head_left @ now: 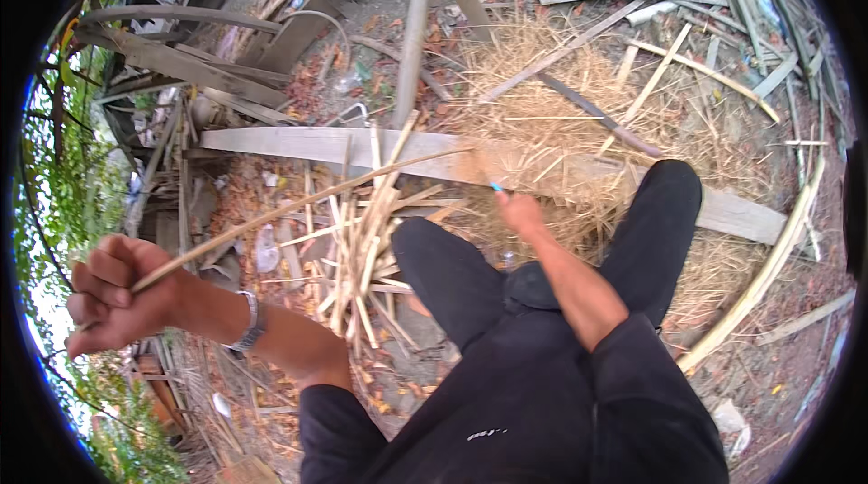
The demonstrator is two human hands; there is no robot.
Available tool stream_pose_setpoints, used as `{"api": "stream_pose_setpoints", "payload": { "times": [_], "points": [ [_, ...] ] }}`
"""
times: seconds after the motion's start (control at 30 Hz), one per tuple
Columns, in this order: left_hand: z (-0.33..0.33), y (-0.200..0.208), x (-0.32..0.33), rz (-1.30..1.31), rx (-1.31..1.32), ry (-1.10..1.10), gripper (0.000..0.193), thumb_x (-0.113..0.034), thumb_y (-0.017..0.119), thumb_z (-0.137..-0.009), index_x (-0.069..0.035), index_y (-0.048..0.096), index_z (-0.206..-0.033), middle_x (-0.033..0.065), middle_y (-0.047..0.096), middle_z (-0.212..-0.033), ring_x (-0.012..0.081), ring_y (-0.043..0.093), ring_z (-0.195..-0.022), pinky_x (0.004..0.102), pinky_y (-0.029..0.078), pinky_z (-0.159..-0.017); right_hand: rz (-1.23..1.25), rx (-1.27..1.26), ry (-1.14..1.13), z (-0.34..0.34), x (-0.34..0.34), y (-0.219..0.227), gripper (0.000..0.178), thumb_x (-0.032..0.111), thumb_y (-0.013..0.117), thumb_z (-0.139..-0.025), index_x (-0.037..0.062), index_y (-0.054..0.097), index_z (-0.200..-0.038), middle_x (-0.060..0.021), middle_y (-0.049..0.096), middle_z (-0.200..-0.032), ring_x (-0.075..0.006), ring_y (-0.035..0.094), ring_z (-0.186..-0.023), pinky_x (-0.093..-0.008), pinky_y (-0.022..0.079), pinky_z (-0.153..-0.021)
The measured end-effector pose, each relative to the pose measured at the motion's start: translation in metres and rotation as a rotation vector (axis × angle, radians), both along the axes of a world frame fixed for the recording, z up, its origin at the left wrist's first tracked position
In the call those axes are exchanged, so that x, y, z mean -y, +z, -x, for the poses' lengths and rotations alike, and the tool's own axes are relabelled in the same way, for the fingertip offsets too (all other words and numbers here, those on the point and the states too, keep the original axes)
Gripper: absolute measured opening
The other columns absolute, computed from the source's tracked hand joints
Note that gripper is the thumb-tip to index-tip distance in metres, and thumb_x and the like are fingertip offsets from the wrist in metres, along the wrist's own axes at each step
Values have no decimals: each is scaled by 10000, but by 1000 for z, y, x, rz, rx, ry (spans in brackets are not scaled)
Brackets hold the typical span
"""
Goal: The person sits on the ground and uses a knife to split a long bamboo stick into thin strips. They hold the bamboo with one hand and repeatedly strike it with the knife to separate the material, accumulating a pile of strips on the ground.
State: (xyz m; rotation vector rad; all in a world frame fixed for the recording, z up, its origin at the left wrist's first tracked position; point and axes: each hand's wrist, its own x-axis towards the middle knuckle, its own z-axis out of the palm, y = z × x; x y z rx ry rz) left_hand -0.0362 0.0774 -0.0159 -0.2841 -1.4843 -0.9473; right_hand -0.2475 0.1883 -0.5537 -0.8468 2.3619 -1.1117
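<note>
I've got a long plank (298,140) slanting across mid-frame, straw-coloured shavings (553,63) heaped upper centre-right, and a messy stick pile (369,235) below centre. The thin strip (271,216) runs from lower left to over the plank. Left hand (117,289) is fisted round its near end; right hand (523,214), centre, is curled on something with a blue bit (495,186), too blurry to name. If it's a blade, I'd worry about a slip nicking a leg (646,231), or a loose grip letting the strip whip.
</note>
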Motion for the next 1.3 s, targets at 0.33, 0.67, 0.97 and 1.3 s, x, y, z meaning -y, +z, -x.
{"api": "stream_pose_setpoints", "payload": {
  "times": [0.33,0.67,0.97,1.3],
  "points": [
    [37,-1,-10,55,-205,564,619,-678,447,-817,-159,258,-538,-20,248,-489,79,139,-431,234,95,-427,51,350,141,-21,25,151,618,449,336,-946,-82,628,-824,-344,582,-790,-484,579,-813,-523,437,-744],
    [12,-5,-23,52,-147,458,614,-633,481,-832,-158,240,-525,-33,230,-465,70,153,-416,225,87,-418,239,208,274,-31,24,181,489,379,371,-964,-45,549,-796,-288,550,-668,-460,551,-688,-511,425,-639],
    [33,2,-9,64,-127,504,614,-659,373,-862,-158,233,-537,-17,257,-458,77,150,-409,231,90,-392,-54,201,216,-2,33,133,582,429,345,-954,-58,646,-845,-328,584,-721,-484,589,-706,-522,473,-653],
    [53,1,-21,57,-198,640,623,-691,424,-819,-164,246,-538,-18,241,-462,78,150,-423,229,96,-412,140,249,296,-13,53,177,600,429,306,-958,-55,635,-826,-306,606,-788,-484,583,-797,-527,450,-751]
  ]
}}
